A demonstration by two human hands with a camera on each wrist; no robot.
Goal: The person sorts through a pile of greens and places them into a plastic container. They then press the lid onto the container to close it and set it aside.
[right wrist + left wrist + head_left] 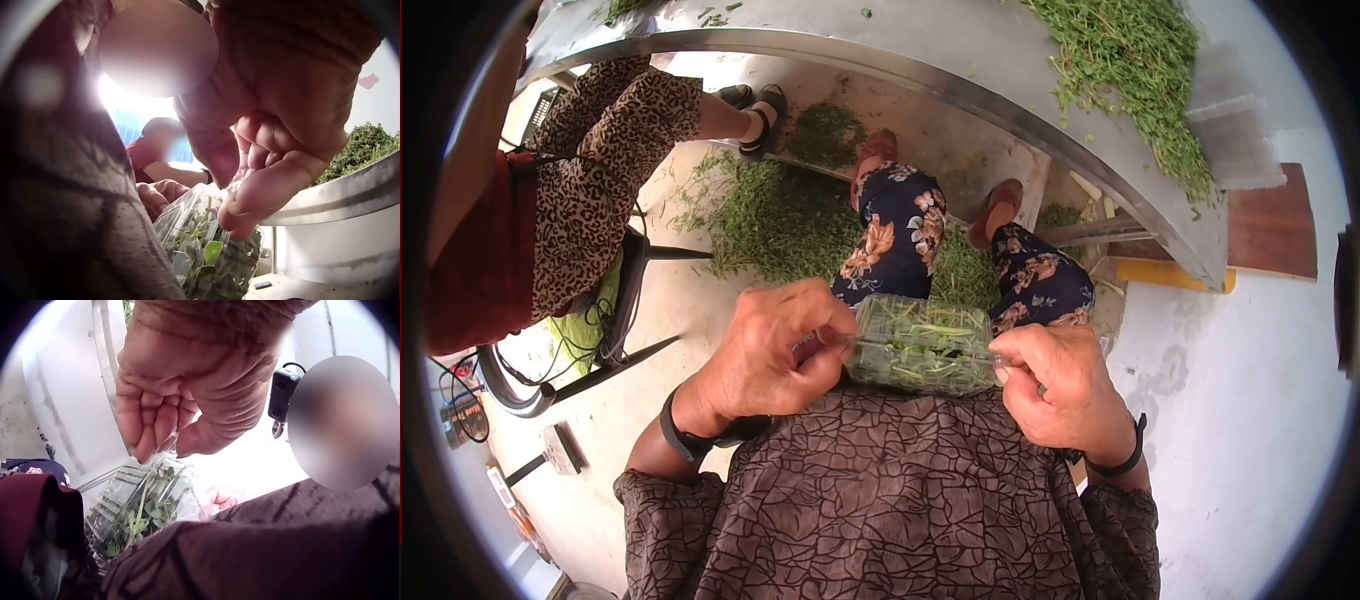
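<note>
A clear plastic bag (pixel 925 345) with leafy green sprigs inside rests on the lap, close against the brown patterned shirt. At its left end my left hand (pixel 775 345) pinches the plastic between thumb and fingers. The right hand (pixel 1065 385) pinches the opposite end in the same way. In the left wrist view, a gathered bit of film runs from the fingertips down to the bag (pixel 147 506). Stems and leaves show through the bag (pixel 209 250) in the right wrist view, just below the right thumb and forefinger.
A metal table (pixel 960 90) curves across the front, with a heap of greens (pixel 1140 70) and stacked clear plastic bags (pixel 1235 125) at its right. More greens (pixel 775 220) lie on the floor by the feet. Another person in leopard-print trousers (pixel 605 150) sits at left beside a dark chair (pixel 625 300).
</note>
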